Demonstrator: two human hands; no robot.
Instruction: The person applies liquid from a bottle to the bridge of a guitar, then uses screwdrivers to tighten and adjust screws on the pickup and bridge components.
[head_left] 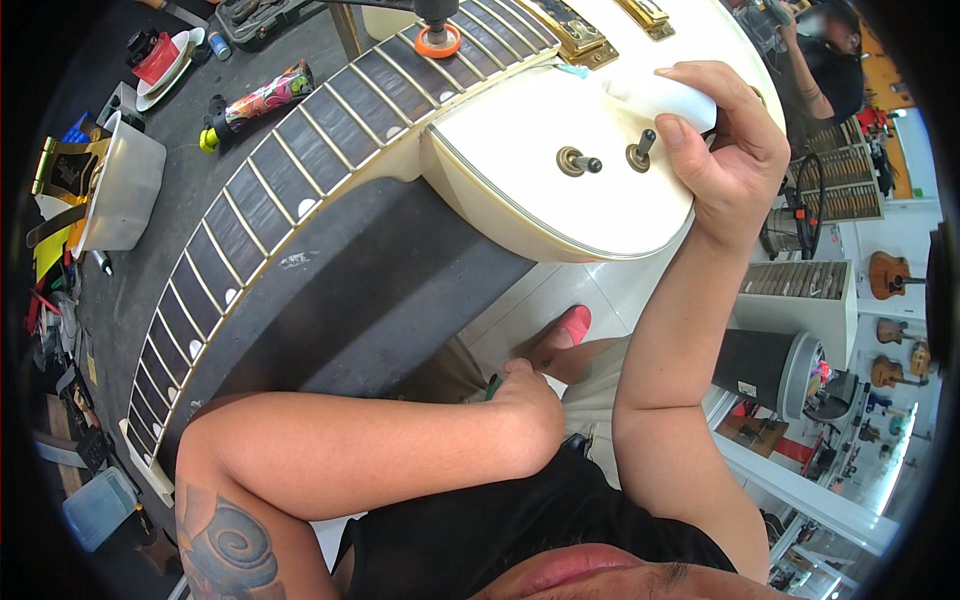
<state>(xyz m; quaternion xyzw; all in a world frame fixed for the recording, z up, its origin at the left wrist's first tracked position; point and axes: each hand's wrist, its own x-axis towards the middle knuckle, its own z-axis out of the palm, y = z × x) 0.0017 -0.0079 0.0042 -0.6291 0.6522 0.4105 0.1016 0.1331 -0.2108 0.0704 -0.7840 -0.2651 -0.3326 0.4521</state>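
My right hand point(735, 150) is closed round a smooth white bottle-like thing point(675, 102), held low over the cream guitar body point(500, 165). Two dark-tipped metal posts point(578, 162) stand up from the body near my thumb. The guitar neck point(255, 215), with its dark fretboard and pale inlays, runs down to the left. An orange-ringed clamp pad point(437, 42) sits on the frets near the body. Close to my waist, my left hand point(528, 390) has its fingers curled, mostly hidden; a bit of something dark green point(493, 386) shows beside them.
On the dark workbench point(370, 270) lie a colourful patterned tube point(270, 92) and a white plastic tub point(128, 185) holding tools. A grey bin point(765, 370) stands on the right. Farther back, a person point(835, 60) is near wooden drawers, and guitars point(890, 275) hang on the wall.
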